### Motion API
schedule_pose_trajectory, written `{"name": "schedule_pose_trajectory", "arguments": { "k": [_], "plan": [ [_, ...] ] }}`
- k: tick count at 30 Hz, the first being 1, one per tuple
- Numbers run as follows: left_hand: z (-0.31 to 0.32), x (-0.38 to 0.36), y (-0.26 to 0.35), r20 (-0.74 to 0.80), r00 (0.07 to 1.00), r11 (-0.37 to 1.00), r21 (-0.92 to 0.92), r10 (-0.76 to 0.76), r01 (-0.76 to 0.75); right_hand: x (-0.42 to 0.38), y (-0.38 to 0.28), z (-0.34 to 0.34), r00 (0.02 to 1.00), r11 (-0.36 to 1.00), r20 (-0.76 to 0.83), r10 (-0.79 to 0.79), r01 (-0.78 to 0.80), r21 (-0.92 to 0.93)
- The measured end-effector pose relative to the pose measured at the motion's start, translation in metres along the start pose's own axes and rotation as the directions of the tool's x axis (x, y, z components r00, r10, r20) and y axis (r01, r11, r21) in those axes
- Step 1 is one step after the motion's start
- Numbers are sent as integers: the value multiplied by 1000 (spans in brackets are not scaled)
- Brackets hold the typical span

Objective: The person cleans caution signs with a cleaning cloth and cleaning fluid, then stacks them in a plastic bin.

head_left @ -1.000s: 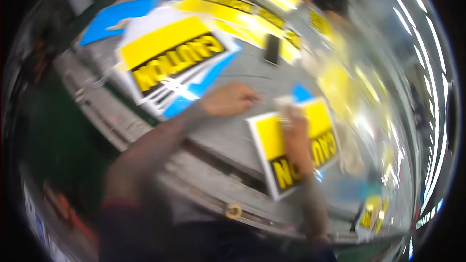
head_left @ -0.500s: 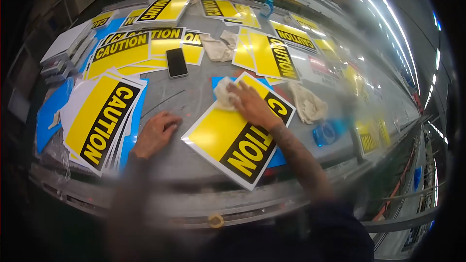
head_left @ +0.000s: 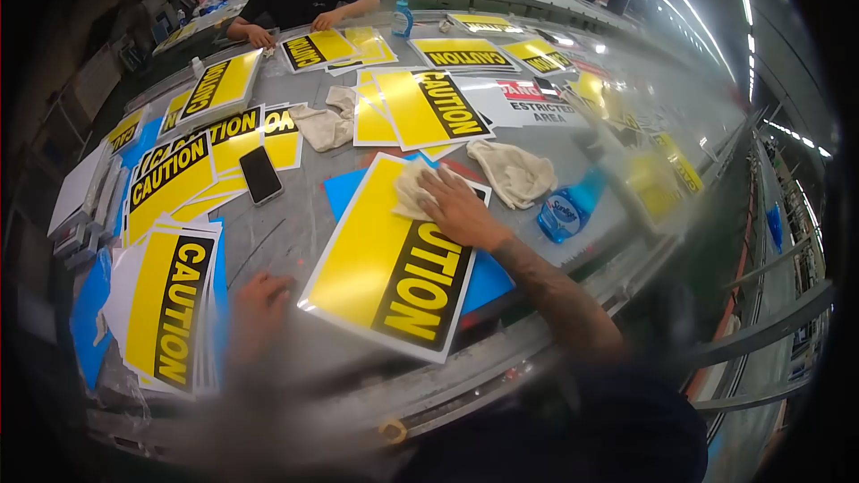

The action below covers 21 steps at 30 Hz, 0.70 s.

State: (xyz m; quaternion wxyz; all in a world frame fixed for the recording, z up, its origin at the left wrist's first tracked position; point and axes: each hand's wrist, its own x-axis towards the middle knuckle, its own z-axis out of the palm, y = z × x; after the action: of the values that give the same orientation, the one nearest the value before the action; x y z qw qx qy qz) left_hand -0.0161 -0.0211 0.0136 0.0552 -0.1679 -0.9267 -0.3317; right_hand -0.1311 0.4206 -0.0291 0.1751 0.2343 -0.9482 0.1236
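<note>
A yellow and black CAUTION sign (head_left: pixel 358 259) lies at an angle on the table, partly over a blue sheet (head_left: pixel 488 284). My right hand (head_left: pixel 461 215) presses a whitish rag (head_left: pixel 413 190) flat against its upper part, covering some of the lettering. To the left of the sign my left hand (head_left: pixel 262 304) rests on the table, blurred, its fingers loosely bent and holding nothing. Beyond that hand is a stack of CAUTION signs (head_left: pixel 179 304). Another rag (head_left: pixel 512 172) and a blue bottle (head_left: pixel 568 210) sit to the right.
A black phone (head_left: pixel 260 175) lies on the grey table (head_left: pixel 295 228) among more sign piles. Further back are a crumpled rag (head_left: pixel 327 121) and a blue spray bottle (head_left: pixel 403 16). Across the table sits another person (head_left: pixel 309 4). A metal rail (head_left: pixel 429 411) runs along the near edge.
My view has swung to the right, so the table appears shifted left. The rag under my right hand has moved across the sign towards the black lettering band.
</note>
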Motion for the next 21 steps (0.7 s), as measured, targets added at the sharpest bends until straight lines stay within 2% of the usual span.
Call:
{"name": "schedule_pose_trajectory", "arguments": {
  "k": [3, 4, 5, 6, 9, 14, 17, 19, 21],
  "plan": [
    [4, -1, 19, -61, 996, 998, -23, -65, 64, -33, 6, -19, 989, 987, -24, 146, -148, -65],
    [12, -4, 15, -107, 994, 1000, 28, 8, -5, -36, 6, -21, 983, 980, -31, 179, -181, -83],
    [12, -7, 19, -67, 998, 999, 35, -15, 17, -40, 6, -22, 978, 976, -55, 203, -207, -72],
    [17, -9, 19, -102, 994, 998, 63, 37, -31, -46, 9, -16, 972, 969, -70, 224, -230, -90],
    [21, -16, 37, -10, 998, 998, 30, -60, 61, -50, 5, -16, 969, 963, -44, 242, -245, -111],
    [21, -19, 49, -25, 998, 996, 68, -53, 54, -51, 1, -32, 953, 949, 35, 301, -295, -112],
    [19, -18, 40, -56, 995, 995, 40, -84, 86, -49, 6, -34, 947, 951, 86, 308, -310, 12],
    [16, -15, 30, -37, 973, 955, -205, -227, 215, -45, 0, -41, 936, 940, 122, 331, -338, 51],
    [13, -12, 25, 25, 947, 917, -242, -319, 316, -44, 2, -38, 940, 946, 133, 313, -321, 40]
  ]
}}
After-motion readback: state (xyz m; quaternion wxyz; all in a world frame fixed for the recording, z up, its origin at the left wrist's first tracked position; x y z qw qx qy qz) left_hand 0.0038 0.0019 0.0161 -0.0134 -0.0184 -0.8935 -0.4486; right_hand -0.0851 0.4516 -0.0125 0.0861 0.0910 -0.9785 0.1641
